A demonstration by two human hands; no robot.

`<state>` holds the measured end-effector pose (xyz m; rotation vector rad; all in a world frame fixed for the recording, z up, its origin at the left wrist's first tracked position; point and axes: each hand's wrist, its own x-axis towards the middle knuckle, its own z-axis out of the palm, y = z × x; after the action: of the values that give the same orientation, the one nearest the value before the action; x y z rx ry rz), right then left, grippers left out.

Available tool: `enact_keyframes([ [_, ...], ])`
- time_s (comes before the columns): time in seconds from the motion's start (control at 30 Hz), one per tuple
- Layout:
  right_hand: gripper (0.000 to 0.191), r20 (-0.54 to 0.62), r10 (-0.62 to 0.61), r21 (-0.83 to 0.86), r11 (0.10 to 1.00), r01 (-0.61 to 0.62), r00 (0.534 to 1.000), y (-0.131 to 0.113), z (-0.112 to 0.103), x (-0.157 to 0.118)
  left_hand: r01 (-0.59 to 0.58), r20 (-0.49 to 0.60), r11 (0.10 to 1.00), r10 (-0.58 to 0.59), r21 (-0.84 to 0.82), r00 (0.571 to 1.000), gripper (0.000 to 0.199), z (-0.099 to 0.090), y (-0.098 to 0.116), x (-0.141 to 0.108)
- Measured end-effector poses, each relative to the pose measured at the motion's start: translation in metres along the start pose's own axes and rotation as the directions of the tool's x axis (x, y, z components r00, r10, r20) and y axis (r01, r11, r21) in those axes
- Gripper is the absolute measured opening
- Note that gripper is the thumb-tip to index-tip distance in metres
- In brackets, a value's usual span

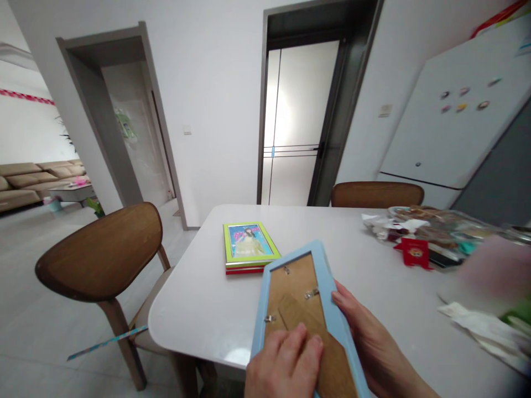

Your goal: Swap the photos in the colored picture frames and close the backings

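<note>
A light blue picture frame [327, 276] is tilted above the table's front edge, its brown backing board [292, 282] with metal clips and a stand facing me. My right hand [373, 337] grips the frame's right edge, thumb on the rim. Over the lower part of the backing lies my left hand [286, 362], its fingers bent and close together against the board; whether it also grips the frame's edge is hidden. Beyond the blue frame, a green frame [249, 240] with a picture of a figure in a yellow dress rests on a red frame [244, 271].
The white table [194, 298] has rounded corners. On its right are a red paper item [415, 253], crumpled white tissue, plastic bags and a blurred pink object [493, 271]. Wooden chairs stand at the left [103, 251] and far side [377, 194].
</note>
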<state>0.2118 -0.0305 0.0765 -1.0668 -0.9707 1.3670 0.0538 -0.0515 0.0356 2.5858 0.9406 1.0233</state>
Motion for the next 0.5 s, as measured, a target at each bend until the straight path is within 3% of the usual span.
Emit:
enact_keyframes([
  [0.17,0.070,0.076,0.131,-0.025,0.991,-0.130,0.988,0.028,-0.008,0.012,-0.032,0.095,0.981,0.014,0.192,0.995,0.050,0.028,-0.009,-0.013],
  [0.3,0.076,0.010,0.117,-0.267,0.957,-0.110,0.993,0.049,-0.013,0.026,-0.022,0.188,0.993,0.001,0.112,0.982,0.051,0.032,-0.013,-0.013],
  [0.4,0.072,-0.019,-0.017,-0.571,0.821,0.003,1.000,0.060,-0.021,0.030,0.133,0.269,0.991,-0.137,0.036,0.953,0.057,0.016,-0.021,-0.012],
  [0.5,0.065,0.004,-0.094,-0.816,0.575,0.058,0.996,0.065,-0.031,0.030,0.391,0.184,0.920,-0.381,-0.018,0.906,0.057,-0.002,-0.038,-0.016],
])
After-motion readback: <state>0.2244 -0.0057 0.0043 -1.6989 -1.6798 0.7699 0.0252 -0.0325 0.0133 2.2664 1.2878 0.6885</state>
